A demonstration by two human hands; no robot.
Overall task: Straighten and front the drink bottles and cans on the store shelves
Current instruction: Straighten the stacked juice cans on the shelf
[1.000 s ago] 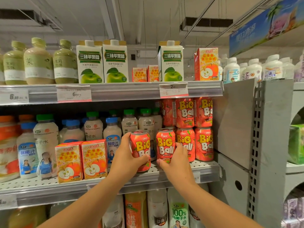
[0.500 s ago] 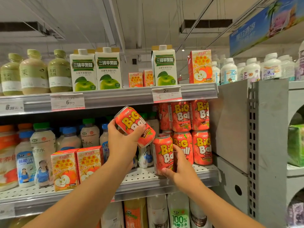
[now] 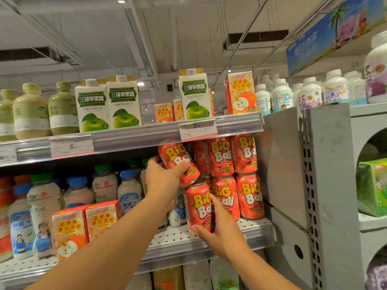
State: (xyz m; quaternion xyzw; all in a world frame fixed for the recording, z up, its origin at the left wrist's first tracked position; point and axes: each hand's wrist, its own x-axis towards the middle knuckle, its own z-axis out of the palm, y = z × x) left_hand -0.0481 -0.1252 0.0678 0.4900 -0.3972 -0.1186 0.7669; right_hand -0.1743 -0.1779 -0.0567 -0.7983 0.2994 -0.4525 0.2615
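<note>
Cans of red "Big Ball" drink, two in hand. Raised can (image 3: pixel 178 162): tilted, top leaning away to the left, held just under the upper shelf edge (image 3: pixel 129 141). Left hand (image 3: pixel 162 181) wraps it from below and left, thumb across the label, fingers curled round the far side.

Lower can (image 3: pixel 198 206): upright, base near the front of the perforated middle shelf (image 3: pixel 173 241); whether it touches the shelf cannot be told. Right hand (image 3: pixel 217 233) grips it low, thumb under the front, fingers curled round its right side.

Just right of both hands: stacked cans (image 3: pixel 234 176) of the same drink, two high, labels facing out, against the grey end panel (image 3: pixel 282 168).

Left of the left hand, same shelf: white bottles (image 3: pixel 104 185) with blue and green caps; in front of them, two small apple juice cartons (image 3: pixel 85 225) at the shelf edge.

Above the hands, upper shelf: tall green-apple cartons (image 3: pixel 109 103), one more (image 3: pixel 195 95), a red-apple carton (image 3: pixel 240 93), pale green bottles (image 3: pixel 31 111) far left. Price tag (image 3: pixel 198 128) directly above the raised can.

Right of the end panel: milk bottles (image 3: pixel 310 93) on the neighbouring unit.
</note>
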